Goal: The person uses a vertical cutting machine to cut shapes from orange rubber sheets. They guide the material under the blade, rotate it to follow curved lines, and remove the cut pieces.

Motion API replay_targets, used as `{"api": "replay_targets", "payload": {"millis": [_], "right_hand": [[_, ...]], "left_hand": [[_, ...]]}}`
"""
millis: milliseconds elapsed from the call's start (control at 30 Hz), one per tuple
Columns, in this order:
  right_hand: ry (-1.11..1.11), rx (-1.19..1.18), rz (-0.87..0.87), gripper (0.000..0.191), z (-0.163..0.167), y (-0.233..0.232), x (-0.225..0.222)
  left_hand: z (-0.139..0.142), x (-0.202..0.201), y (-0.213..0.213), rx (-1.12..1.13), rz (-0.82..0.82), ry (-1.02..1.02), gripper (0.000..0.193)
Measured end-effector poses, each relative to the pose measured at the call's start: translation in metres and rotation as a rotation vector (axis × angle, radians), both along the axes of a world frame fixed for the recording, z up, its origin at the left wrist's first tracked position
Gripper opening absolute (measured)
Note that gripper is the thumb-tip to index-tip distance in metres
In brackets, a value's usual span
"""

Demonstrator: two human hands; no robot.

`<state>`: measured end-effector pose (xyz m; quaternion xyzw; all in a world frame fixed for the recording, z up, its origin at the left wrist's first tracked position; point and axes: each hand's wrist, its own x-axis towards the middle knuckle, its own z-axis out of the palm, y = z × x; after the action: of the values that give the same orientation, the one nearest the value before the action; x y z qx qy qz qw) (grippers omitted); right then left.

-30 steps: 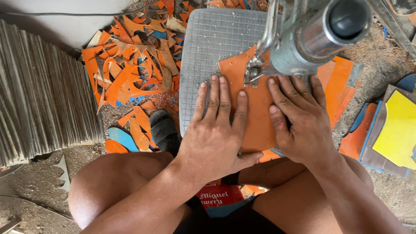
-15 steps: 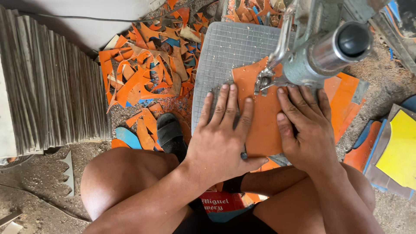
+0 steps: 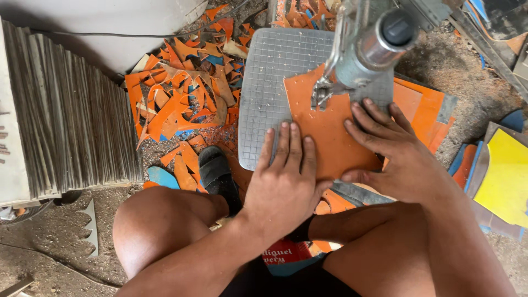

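- A person is sitting low on the ground, knees bent, looking down at a small grey gridded cutting table of a scroll-type saw.
- An orange sheet is lying flat on the table, its far edge reaching under the saw's metal blade guard, with the machine's grey cylindrical arm hanging above it.
- The left hand is pressing palm-down on the near left part of the sheet, fingers straight and close together, gripping nothing, only holding the sheet flat.
- The right hand is pressing on the right side of the sheet, fingers spread wide and pointing toward the blade, thumb tucked at the sheet's near edge.
- Compared with a second ago, the sheet is sitting turned a little, and more of its far edge is now showing past the fingers toward the blade guard; both hands are keeping their flat press. Some of that may be the camera's own movement.
- That change is suggesting the sheet is being fed and steered through the blade, with a cut under way rather than finished.
- To the left of the table, a heap of orange offcuts is lying on the dirt floor, beside a tall stack of grey sheets.
- A black sandal is resting near the left knee, and a yellow sheet is lying at the far right.
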<state>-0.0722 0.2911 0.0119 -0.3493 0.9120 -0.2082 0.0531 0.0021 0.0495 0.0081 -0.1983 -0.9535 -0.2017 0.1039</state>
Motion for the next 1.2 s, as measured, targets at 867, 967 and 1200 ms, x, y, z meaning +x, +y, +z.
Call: {"api": "replay_targets", "payload": {"millis": [867,967,1200], "right_hand": [[0.233,0.234,0.049,0.1,0.011,-0.007,-0.002],[0.253,0.21,0.029,0.097,0.011,-0.011,0.001],[0.281,0.136,0.037,0.09,0.008,-0.016,-0.005]], "left_hand": [[0.003,-0.01,-0.005,-0.04,-0.026,-0.02,0.079],[0.004,-0.014,-0.009,-0.043,-0.051,-0.028,0.079],[0.006,-0.022,-0.017,-0.051,-0.072,-0.041,0.075]]}}
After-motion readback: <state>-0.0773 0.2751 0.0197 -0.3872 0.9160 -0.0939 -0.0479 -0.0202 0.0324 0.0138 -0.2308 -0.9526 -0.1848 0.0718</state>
